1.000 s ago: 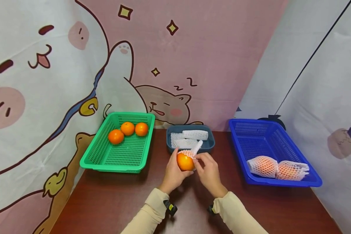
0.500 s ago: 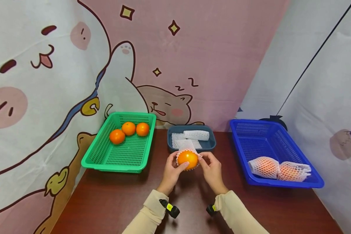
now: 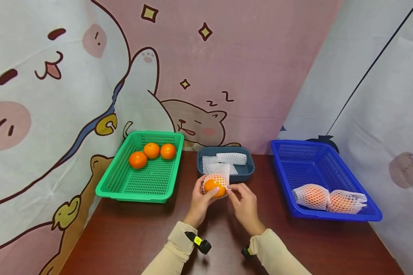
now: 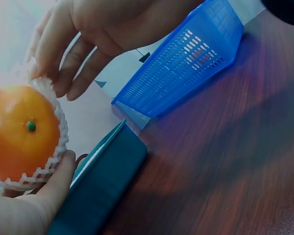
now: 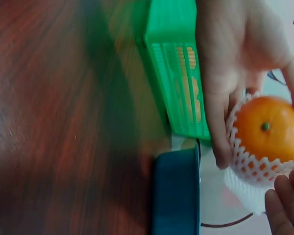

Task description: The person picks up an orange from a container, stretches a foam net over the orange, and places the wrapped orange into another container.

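1. The left hand [image 3: 199, 200] has its grip around an orange [image 3: 210, 185], in front of the grey-blue tray [image 3: 242, 178]; its fingers behind the fruit are mostly hidden.
2. The right hand [image 3: 245, 203] has its grip pinching the edge of the white foam net [image 3: 221, 176], which covers the orange only partly.
3. The net's loose end overlaps the tray in the head view; whether it touches the nets inside, I cannot tell. Those overlap, so their number is unclear.
4. The left wrist view cuts off the orange at its left edge, and a dark object [image 4: 286, 10] at the top corner is unidentifiable.
5. The right wrist view crops the right hand. Through the slots of the green basket [image 3: 142, 187], its three oranges [image 3: 151, 151] show only as patches.
6. Two netted fruits [image 3: 328, 198] lie in the blue basket [image 3: 297, 172].
7. The desk [image 3: 124, 233] is reddish-brown and glossy; a cartoon-printed cloth [image 3: 254, 76] hangs behind it, its lower part covered by the baskets.
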A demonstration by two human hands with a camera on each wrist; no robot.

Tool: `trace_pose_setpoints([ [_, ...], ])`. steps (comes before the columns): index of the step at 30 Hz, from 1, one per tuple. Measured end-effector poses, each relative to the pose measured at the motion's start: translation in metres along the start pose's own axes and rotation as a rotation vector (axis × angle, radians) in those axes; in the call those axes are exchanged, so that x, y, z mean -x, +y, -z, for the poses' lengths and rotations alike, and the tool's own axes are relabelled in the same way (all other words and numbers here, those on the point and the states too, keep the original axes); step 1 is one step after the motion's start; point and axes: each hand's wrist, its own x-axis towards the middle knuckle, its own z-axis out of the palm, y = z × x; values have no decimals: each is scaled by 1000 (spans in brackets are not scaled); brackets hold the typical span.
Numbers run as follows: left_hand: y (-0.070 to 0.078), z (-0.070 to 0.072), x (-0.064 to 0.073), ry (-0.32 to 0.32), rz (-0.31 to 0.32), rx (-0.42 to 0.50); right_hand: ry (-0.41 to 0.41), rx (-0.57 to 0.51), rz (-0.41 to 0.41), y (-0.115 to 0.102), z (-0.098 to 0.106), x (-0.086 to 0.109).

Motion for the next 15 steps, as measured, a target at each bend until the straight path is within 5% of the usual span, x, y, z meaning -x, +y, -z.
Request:
trace_pose_setpoints([
  [7,1,2,0,30,-31,-57,-57,-2,76,-11,-4,10],
  [15,8,7,2,-120,-83,-208,-16,-90,-135,-20,-4,7],
])
